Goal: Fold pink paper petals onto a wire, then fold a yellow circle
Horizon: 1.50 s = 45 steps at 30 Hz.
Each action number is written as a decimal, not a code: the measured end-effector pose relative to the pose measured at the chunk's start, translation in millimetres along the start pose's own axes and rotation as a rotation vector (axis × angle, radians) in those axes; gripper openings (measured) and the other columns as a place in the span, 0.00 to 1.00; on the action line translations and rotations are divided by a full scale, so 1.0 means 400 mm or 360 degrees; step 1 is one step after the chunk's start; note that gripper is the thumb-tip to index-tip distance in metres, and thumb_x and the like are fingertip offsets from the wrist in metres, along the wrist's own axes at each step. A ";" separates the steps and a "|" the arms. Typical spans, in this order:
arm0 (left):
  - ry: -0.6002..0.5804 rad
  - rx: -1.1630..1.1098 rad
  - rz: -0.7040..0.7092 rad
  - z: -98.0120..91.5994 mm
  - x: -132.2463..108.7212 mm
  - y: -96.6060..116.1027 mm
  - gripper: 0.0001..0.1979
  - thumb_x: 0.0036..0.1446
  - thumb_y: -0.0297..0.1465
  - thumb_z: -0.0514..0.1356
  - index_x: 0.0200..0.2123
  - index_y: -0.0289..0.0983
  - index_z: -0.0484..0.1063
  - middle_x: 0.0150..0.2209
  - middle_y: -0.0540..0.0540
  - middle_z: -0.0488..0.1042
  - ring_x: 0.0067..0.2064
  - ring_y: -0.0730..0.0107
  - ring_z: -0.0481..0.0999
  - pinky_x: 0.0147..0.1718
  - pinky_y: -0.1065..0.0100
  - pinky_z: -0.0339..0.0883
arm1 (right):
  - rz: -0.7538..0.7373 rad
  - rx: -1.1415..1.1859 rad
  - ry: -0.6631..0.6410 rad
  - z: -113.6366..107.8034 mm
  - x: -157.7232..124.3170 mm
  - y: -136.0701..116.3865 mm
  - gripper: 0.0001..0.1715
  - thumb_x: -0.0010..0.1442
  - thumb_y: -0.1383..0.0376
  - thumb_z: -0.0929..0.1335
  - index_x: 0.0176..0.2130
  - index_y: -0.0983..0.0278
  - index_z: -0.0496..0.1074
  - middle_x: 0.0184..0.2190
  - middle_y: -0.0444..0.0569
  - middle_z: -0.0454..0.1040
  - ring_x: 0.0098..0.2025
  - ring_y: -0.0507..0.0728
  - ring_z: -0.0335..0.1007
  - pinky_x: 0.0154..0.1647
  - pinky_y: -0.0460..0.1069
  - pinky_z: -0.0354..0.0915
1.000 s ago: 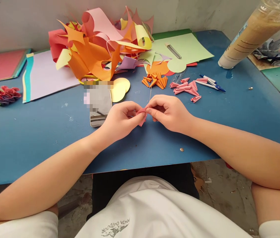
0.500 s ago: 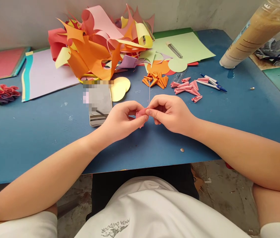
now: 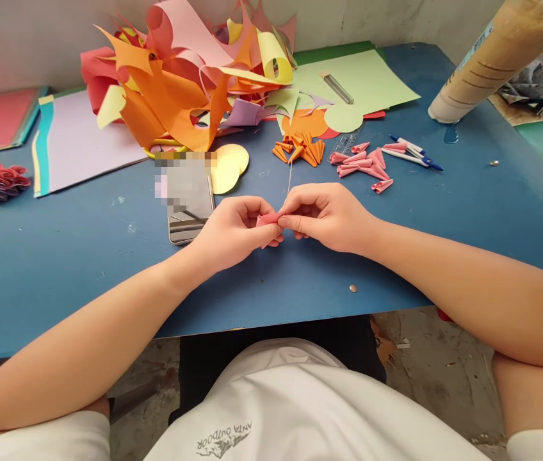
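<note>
White short-sleeved shirt [image 3: 300, 410]; grey "ANTA OUTDOOR" print [image 3: 223, 439]; bare forearms.

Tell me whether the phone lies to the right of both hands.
No, the phone lies left of the left hand, which pinches a pink paper piece together with the right hand.

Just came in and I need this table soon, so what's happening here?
A person seated at the blue table pinches a small pink paper piece between the left hand and the right hand; a thin wire rises from between them. Beyond the hands lie rolled pink cones, orange cones, a phone and a heap of cut coloured paper.
</note>
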<state>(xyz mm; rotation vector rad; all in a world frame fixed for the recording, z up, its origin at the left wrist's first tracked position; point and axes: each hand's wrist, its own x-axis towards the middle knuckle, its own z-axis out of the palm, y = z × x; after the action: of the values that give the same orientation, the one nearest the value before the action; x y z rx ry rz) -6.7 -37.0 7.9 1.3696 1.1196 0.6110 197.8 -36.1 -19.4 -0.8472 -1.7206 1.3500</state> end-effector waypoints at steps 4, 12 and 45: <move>0.0001 0.0069 0.0052 -0.001 -0.005 -0.005 0.08 0.48 0.28 0.72 0.26 0.35 0.75 0.20 0.52 0.75 0.31 0.67 0.82 0.30 0.72 0.73 | -0.0038 -0.0033 0.0047 0.006 -0.001 -0.004 0.11 0.63 0.60 0.76 0.34 0.66 0.78 0.30 0.47 0.77 0.26 0.51 0.71 0.27 0.47 0.66; 0.0265 0.0193 0.0446 -0.002 -0.012 0.000 0.09 0.53 0.34 0.71 0.34 0.36 0.80 0.32 0.47 0.81 0.32 0.70 0.78 0.31 0.69 0.75 | 0.0083 -0.0053 0.0164 0.009 -0.001 -0.013 0.16 0.60 0.57 0.78 0.30 0.65 0.74 0.23 0.44 0.74 0.22 0.50 0.67 0.22 0.46 0.62; 0.0125 -0.0258 0.0182 0.003 -0.006 -0.010 0.15 0.46 0.29 0.75 0.30 0.39 0.71 0.28 0.53 0.78 0.32 0.70 0.81 0.37 0.66 0.78 | 0.0076 0.0397 0.0124 0.015 0.001 -0.019 0.17 0.60 0.56 0.78 0.32 0.67 0.78 0.25 0.45 0.76 0.23 0.50 0.71 0.23 0.45 0.66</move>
<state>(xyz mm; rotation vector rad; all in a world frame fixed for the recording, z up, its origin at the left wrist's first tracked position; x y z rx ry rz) -7.7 -40.4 4.6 1.2849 1.0354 0.8267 191.9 -40.3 -12.8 -0.7913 -1.4445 1.5064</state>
